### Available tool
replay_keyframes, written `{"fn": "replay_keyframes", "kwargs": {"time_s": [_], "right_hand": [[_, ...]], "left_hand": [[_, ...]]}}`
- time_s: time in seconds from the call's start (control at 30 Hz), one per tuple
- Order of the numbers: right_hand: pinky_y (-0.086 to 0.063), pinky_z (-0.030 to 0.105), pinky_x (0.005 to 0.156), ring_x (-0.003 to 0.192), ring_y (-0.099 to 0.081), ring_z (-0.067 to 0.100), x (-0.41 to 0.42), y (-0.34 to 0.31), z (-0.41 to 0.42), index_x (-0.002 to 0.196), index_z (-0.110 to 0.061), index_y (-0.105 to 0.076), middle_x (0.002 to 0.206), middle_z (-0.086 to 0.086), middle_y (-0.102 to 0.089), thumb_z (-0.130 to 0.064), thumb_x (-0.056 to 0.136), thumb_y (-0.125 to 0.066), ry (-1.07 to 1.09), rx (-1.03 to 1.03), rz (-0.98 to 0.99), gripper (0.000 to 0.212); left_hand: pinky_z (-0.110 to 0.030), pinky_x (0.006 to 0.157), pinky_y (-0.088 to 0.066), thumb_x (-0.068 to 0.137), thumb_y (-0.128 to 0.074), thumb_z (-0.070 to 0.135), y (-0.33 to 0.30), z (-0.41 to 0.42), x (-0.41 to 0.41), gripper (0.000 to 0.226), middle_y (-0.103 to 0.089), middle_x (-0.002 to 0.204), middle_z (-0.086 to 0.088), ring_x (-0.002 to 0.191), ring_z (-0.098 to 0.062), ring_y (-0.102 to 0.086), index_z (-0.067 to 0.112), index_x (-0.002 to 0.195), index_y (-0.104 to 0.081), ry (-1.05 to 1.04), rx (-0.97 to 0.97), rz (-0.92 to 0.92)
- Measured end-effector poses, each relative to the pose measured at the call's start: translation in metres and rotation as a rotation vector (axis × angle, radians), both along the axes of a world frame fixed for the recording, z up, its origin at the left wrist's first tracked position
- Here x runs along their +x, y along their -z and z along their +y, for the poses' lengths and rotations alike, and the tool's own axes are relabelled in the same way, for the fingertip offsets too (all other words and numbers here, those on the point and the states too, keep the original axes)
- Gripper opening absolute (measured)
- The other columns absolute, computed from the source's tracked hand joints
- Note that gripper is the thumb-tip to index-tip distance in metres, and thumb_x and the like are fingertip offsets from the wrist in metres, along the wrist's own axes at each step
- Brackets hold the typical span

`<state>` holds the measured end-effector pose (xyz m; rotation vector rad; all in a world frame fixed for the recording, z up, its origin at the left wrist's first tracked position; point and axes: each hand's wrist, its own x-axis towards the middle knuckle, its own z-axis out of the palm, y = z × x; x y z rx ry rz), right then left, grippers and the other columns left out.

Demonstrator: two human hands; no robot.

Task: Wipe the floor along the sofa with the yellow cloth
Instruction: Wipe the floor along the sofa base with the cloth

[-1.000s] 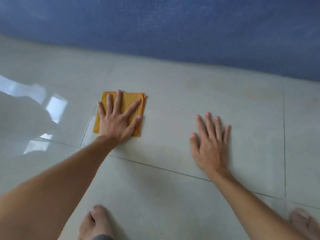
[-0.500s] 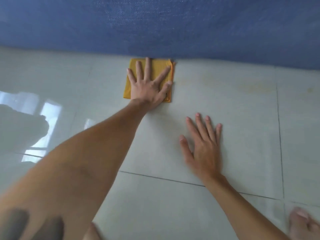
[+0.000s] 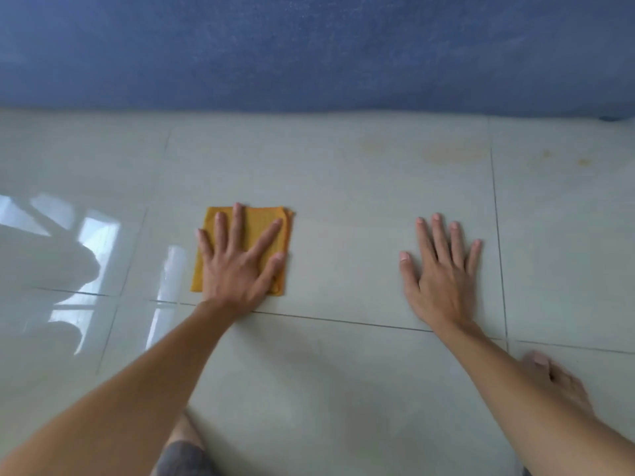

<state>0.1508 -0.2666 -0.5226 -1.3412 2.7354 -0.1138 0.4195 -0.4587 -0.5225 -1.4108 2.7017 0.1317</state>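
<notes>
Yellow cloth [image 3: 256, 223] is lying folded into a rough square on the pale tiled floor [image 3: 343, 201], well apart from the blue sofa [image 3: 309, 46] that is running across the top of the view, w/ a bare strip of tile between them. Left hand [image 3: 237, 266] is pressing flat on top of it, palm down, fingers [image 3: 237, 221] spread wide apart & not gripping, w/ cloth edges showing past the fingertips, at the left side & under the thumb. The cloth's near edge is sitting just beyond a grout line [image 3: 343, 321]. Right hand [image 3: 441, 276] is resting flat on bare tile, well to the right of the cloth, fingers slightly apart, holding nothing, its wrist crossing that same grout line. Faint yellowish stains [image 3: 453, 152] are showing on the tile near the sofa, beyond the right hand. Window glare [image 3: 86, 242] is reflecting off the glossy floor at left. A bare foot [image 3: 556, 383] is showing behind the right forearm, & a knee [image 3: 182, 451] at the bottom edge
</notes>
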Motion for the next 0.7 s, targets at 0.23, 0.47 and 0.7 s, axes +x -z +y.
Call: {"fn": "replay_keyframes", "kwargs": {"time_s": [0.23, 0.47, 0.7], "right_hand": [[-0.01, 0.063, 0.12, 0.153, -0.014, 0.03, -0.003, 0.016, 0.002, 0.157, -0.022, -0.022, 0.166, 0.003, -0.019, -0.05, 0.098, -0.028, -0.012, -0.073, 0.076, 0.065], [-0.01, 0.063, 0.12, 0.153, -0.017, 0.029, -0.003, 0.014, 0.002, 0.156, -0.023, -0.025, 0.165, 0.003, -0.021, -0.05, 0.097, -0.03, -0.015, -0.086, 0.081, 0.065], [-0.016, 0.058, 0.122, 0.149, -0.028, 0.028, -0.019, -0.013, 0.014, 0.149, -0.011, -0.041, 0.159, 0.011, -0.034, -0.034, 0.097, -0.042, 0.066, -0.399, -0.26, 0.057]], "left_hand": [[-0.069, 0.115, 0.001, 0.089, -0.01, 0.074, 0.002, -0.114, -0.062, 0.063, 0.005, 0.166, -0.011, 0.15, -0.044, 0.002, 0.057, 0.149, -0.005, -0.239, 0.016, 0.006], [-0.069, 0.114, 0.005, 0.089, -0.009, 0.072, -0.001, -0.104, -0.197, 0.062, 0.002, 0.166, -0.014, 0.15, -0.043, 0.006, 0.057, 0.15, -0.005, -0.029, 0.068, 0.034], [-0.07, 0.113, -0.004, 0.094, -0.021, 0.067, -0.003, 0.048, -0.191, 0.06, -0.004, 0.166, -0.015, 0.149, -0.047, -0.006, 0.053, 0.152, -0.015, 0.308, 0.057, 0.065]]}}
